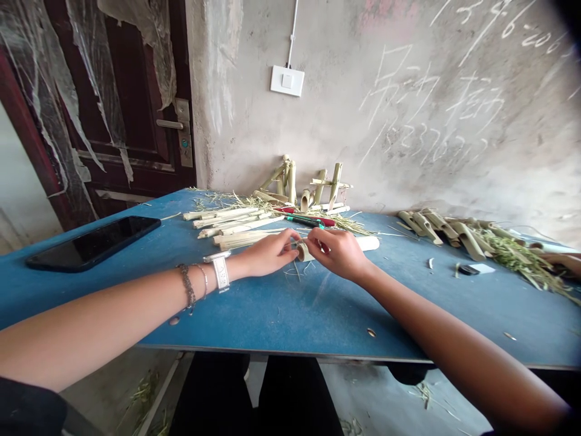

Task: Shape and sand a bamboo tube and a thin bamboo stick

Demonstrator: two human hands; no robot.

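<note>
A short hollow stalk tube (305, 252) lies on the blue table between my hands, its open end facing me. My left hand (272, 251) is at the tube's left side, fingertips pinched on a thin plant strip (297, 242) near the rim. My right hand (339, 251) is over the tube from the right, thumb and fingers pinched together around the strip's other part; its fingertips are partly hidden. A pale stalk end (368, 243) shows beyond my right hand; whether it belongs to the same tube I cannot tell. Thin fibres hang below the rim.
Cut stalks (227, 219) lie behind my left hand, with red and green-handled tools (308, 219) behind. Tied stalk structures (288, 181) stand by the wall. A phone (95, 242) lies left. More stalks (436, 227), shredded leaves (512, 251) and a co-worker's hand (563, 261) are right.
</note>
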